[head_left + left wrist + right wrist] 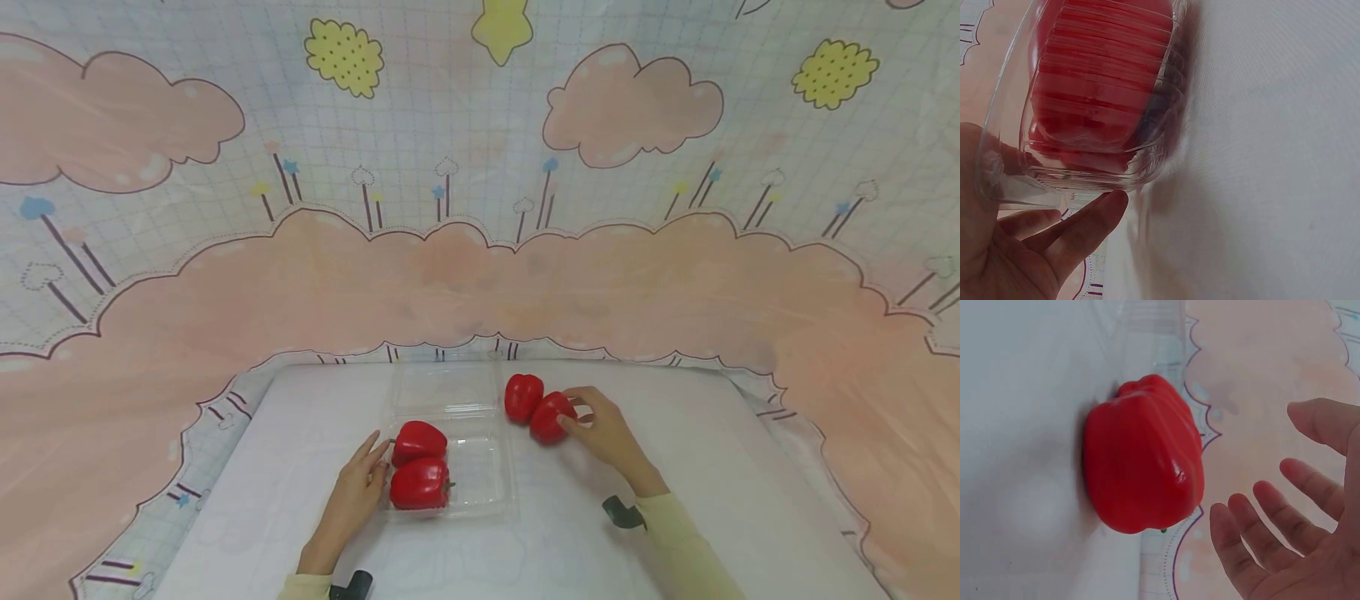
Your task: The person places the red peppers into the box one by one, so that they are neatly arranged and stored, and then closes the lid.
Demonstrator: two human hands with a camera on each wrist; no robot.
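Note:
Two red bell peppers lie in the left part of a clear plastic clamshell box (480,475), the far pepper (418,442) against the near pepper (420,484). My left hand (352,492) is at the box's left side, fingers fairly straight; in the left wrist view its fingertips (1113,206) touch the ribbed wall. To the right of the box, two more red bell peppers sit on the table, one farther back (522,398), one nearer (552,418). My right hand (611,429) reaches over the nearer one, thumb and fingers spread around its right side; a gap shows in the right wrist view.
The box's clear lid (446,389) lies folded back behind it, flat on the white table (637,533). A patterned cloth (480,283) with clouds hangs behind and around the table. Dark wrist camera mounts (622,512) stick out from both sleeves.

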